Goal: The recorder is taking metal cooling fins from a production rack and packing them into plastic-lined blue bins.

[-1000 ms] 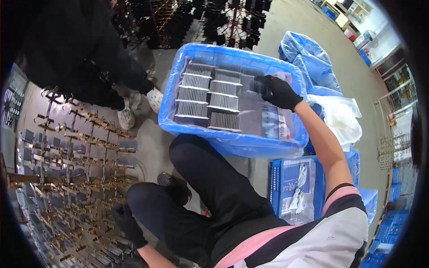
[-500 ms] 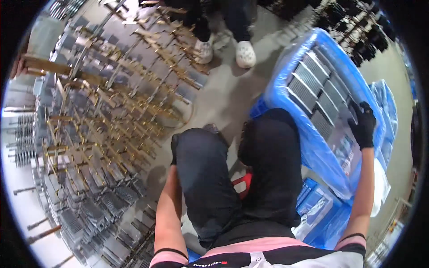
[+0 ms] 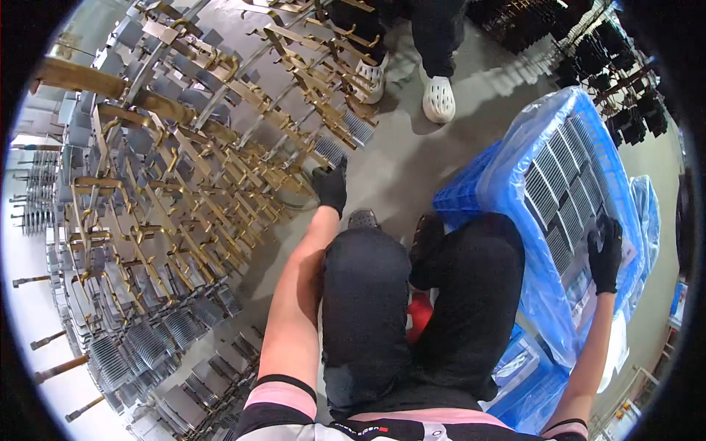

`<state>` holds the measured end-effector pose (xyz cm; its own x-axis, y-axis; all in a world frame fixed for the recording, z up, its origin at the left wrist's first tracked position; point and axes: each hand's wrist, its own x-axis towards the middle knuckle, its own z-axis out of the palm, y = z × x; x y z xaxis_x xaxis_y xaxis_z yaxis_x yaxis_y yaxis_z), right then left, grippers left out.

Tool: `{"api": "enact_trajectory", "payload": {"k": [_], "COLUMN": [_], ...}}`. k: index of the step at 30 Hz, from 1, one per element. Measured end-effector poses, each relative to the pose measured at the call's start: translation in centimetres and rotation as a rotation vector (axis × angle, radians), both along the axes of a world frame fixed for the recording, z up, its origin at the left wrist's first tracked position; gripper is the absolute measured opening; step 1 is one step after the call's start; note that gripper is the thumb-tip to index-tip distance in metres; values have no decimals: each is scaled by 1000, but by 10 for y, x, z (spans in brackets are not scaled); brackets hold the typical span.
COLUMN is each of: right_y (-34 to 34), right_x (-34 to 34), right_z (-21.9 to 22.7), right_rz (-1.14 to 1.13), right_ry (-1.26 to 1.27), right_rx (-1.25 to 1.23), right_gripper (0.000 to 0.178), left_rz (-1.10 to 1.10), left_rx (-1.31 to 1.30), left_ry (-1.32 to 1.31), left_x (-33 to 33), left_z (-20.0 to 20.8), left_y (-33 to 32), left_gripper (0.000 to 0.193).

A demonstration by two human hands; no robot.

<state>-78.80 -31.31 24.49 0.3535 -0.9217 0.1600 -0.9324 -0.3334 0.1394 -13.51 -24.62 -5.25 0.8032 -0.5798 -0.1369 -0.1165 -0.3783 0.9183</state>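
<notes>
My left hand [image 3: 331, 187], in a black glove, is stretched toward the brass-coloured hanging rack [image 3: 220, 158]. Its fingers are apart at the lower edge of a grey finned metal part [image 3: 330, 149] on the rack's near end; whether they touch it I cannot tell. Over on the right, my gloved right hand [image 3: 605, 257] is inside a blue crate [image 3: 467, 176] lined with clear blue plastic film [image 3: 507, 165]. Its thumb and fingers are apart, close to rows of finned metal parts [image 3: 562, 176]; I see nothing held in it.
Hooks and arms of the rack jut out all along the left. Another person's white clogs [image 3: 439, 100] stand on the floor ahead. Dark parts [image 3: 625, 103] hang at the far right. Beside my right leg is a blue film-covered stack [image 3: 526, 367], with something red [image 3: 419, 316] between my legs.
My left hand has left the side of my knee and reached forward to the rack. My right hand stays in the crate. The whole view has shifted, with the crate now lower and further right.
</notes>
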Motion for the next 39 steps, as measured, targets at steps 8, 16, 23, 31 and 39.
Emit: {"api": "enact_trajectory", "payload": {"k": [8, 16, 23, 31, 39], "right_y": [-2, 0, -2, 27, 86], "right_x": [21, 15, 22, 43, 200], "right_z": [-14, -4, -17, 69, 124], "right_rz": [45, -21, -9, -25, 195], "right_ry": [40, 1, -47, -109, -995], "right_rx": [-78, -65, -62, -86, 478], "right_gripper": [47, 47, 51, 54, 27], "left_rz": [84, 582, 347, -839, -743], "left_rx": [-31, 358, -84, 56, -167], "left_ry": [182, -238, 126, -238, 76], "left_x": [9, -48, -3, -33, -102], "left_z": [11, 9, -58, 135, 378], "left_y": [-19, -57, -22, 55, 52], "left_gripper": [49, 53, 56, 50, 29]}}
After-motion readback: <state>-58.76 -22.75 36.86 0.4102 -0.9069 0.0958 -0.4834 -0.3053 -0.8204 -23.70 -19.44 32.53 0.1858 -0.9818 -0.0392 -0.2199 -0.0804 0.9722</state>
